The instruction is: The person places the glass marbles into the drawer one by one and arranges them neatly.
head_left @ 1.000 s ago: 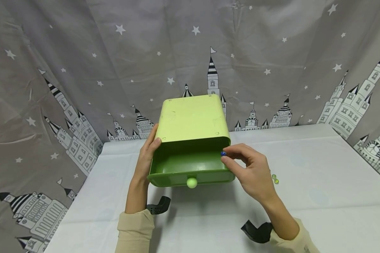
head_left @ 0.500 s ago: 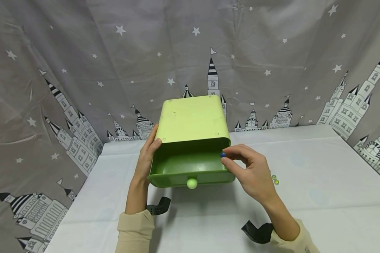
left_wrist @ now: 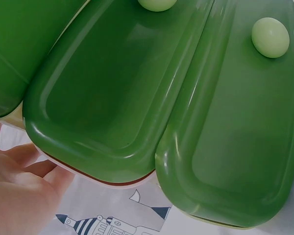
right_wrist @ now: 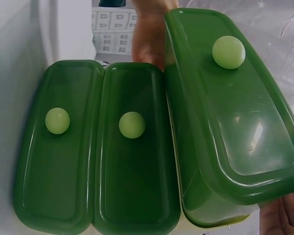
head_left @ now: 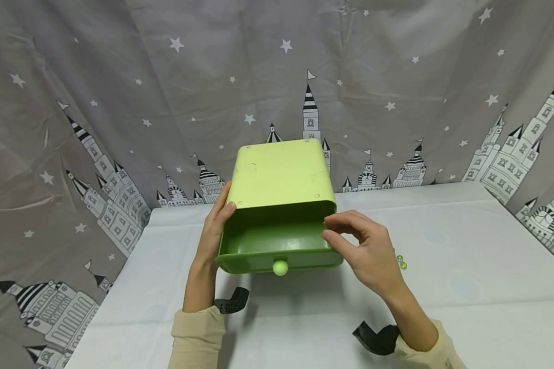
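Observation:
A light-green chest of small drawers (head_left: pixel 279 174) stands on the table, its dark-green top drawer (head_left: pixel 258 238) pulled out. My left hand (head_left: pixel 212 230) rests against the chest's left side, thumb at the upper front edge. Above the drawer's right end is my right hand (head_left: pixel 367 246), thumb and index finger slightly apart with nothing seen between them. The blue bead is out of sight; the drawer's front and my hand hide part of the inside. Two lower drawers, the middle drawer (right_wrist: pixel 132 171) and the bottom drawer (right_wrist: pixel 54 171), are closed, each with a round knob.
Small yellow-green glass beads (head_left: pixel 403 265) lie on the white table (head_left: pixel 489 256) to the right of my right hand. Behind stands a grey curtain (head_left: pixel 277 77) printed with castles and stars. Black wrist mounts (head_left: pixel 376 339) jut from both wrists.
The blue bead pinched in my right fingertips has been let go over the drawer and is no longer visible. Both hands and the chest stay in nearly the same place.

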Available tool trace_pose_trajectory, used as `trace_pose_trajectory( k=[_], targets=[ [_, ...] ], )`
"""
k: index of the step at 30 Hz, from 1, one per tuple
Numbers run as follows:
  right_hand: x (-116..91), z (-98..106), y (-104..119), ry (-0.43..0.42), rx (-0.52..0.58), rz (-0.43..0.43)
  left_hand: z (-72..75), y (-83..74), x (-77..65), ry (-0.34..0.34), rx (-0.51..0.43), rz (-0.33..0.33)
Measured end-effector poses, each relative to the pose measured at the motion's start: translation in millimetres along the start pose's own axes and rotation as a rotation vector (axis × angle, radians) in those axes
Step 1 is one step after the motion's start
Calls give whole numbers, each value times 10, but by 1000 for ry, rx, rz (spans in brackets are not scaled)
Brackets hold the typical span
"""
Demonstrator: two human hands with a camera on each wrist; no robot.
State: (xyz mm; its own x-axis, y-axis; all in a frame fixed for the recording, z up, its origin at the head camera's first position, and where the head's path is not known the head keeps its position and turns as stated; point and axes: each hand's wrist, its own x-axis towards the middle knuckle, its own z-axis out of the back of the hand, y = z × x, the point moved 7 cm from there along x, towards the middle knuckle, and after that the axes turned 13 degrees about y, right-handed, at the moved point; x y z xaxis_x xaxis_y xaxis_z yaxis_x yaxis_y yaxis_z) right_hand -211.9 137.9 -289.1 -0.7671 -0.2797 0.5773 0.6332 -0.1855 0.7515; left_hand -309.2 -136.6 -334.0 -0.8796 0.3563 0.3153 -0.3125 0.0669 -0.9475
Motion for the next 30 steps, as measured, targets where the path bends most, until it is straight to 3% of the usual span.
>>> trace_pose_trajectory(
  k=[20, 26, 30],
  targets=[
    [-1, 13, 13, -16, 5, 36, 5, -5, -3, -7, 15, 4],
    [6, 73, -37, -70, 19, 41, 3, -6, -3, -3, 8, 0],
    [4, 168, -154, -117, -16, -16, 5, -8, -4, -3, 12, 1]
  ],
)
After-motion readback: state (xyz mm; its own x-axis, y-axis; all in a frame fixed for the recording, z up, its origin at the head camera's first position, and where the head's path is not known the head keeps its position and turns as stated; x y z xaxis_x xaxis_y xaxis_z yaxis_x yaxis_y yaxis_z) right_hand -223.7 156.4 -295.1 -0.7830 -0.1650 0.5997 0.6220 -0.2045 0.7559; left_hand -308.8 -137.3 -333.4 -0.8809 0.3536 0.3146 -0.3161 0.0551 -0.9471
